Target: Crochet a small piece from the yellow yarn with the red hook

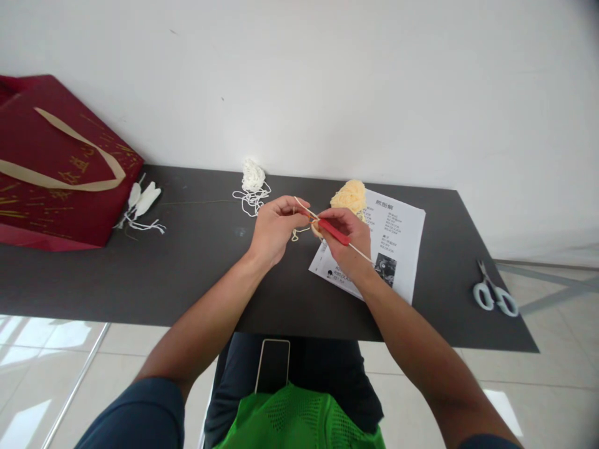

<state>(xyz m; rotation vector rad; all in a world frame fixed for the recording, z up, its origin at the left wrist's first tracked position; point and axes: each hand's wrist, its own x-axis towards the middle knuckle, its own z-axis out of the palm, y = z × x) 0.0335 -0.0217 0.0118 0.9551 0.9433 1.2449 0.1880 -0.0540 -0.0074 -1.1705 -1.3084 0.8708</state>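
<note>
My right hand (349, 240) is closed round a crochet hook with a red handle (334, 231), whose thin shaft points left toward my other hand. My left hand (276, 226) pinches a pale yellow yarn strand (296, 234) at the hook's tip, with a small loop hanging below the fingers. Both hands hover just above the dark table (196, 274). Behind my right hand lies a yellow yarn ball (349, 195) on the top edge of a printed paper sheet (397, 243).
A dark red gift bag (51, 168) lies at the far left, with small white pieces (143, 202) beside it. White yarn (253, 181) is bunched at the back edge by the wall. Scissors (493, 292) rest at the right end. A phone (272, 365) sits on my lap.
</note>
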